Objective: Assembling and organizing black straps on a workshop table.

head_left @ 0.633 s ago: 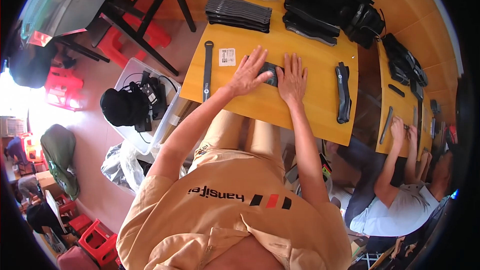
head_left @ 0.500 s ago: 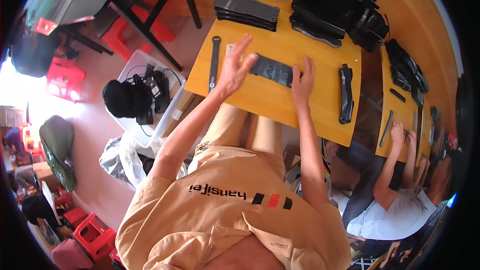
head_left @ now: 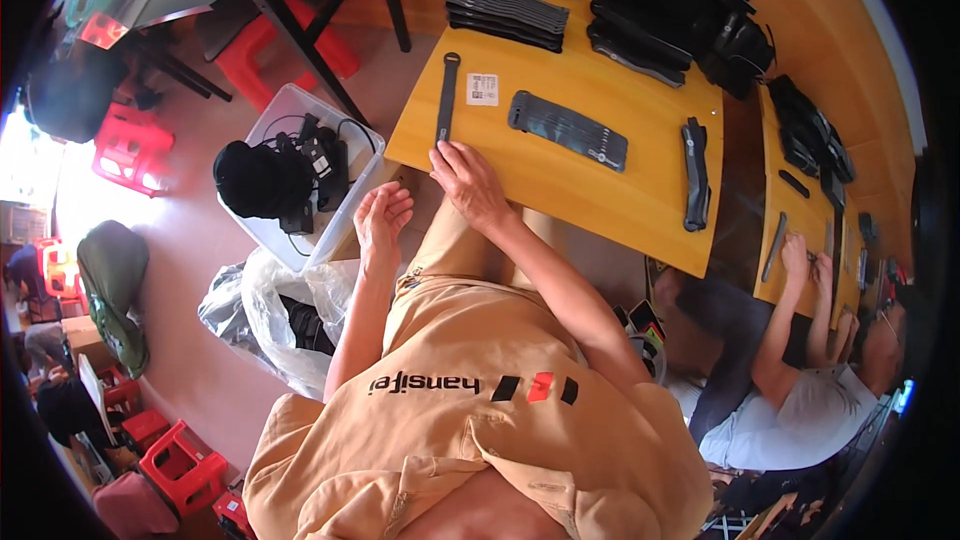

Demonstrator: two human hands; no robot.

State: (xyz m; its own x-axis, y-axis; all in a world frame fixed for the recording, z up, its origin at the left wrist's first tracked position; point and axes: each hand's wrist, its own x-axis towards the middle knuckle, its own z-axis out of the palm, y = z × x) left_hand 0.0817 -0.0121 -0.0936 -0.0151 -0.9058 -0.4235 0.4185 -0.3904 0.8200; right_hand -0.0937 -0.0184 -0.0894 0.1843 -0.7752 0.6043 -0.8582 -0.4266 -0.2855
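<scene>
My right hand (head_left: 468, 183) reaches across to the table's near left corner. Its fingertips close on the near end of a long black strap (head_left: 447, 90), which lies flat with a slotted, rounded far end. Beyond the table's front edge, my left hand (head_left: 383, 223) hovers with loosely curled fingers, and nothing shows in it. A flat bundle of black straps (head_left: 570, 131) lies in the middle of the table, untouched. Between the bundle and the single strap is a white printed label (head_left: 482, 89).
The yellow table (head_left: 660, 200) carries a strap stack (head_left: 507, 13), black piles at the back and a folded strap bundle (head_left: 696, 175) at right. A clear plastic bin (head_left: 357, 183) with black gear stands at left, above a plastic bag (head_left: 270, 305). A co-worker (head_left: 790, 410) sits at right.
Both hands have left the strap bundle in the middle. My right hand has moved left to the single strap; my left hand has come back off the table. The white label is now uncovered.
</scene>
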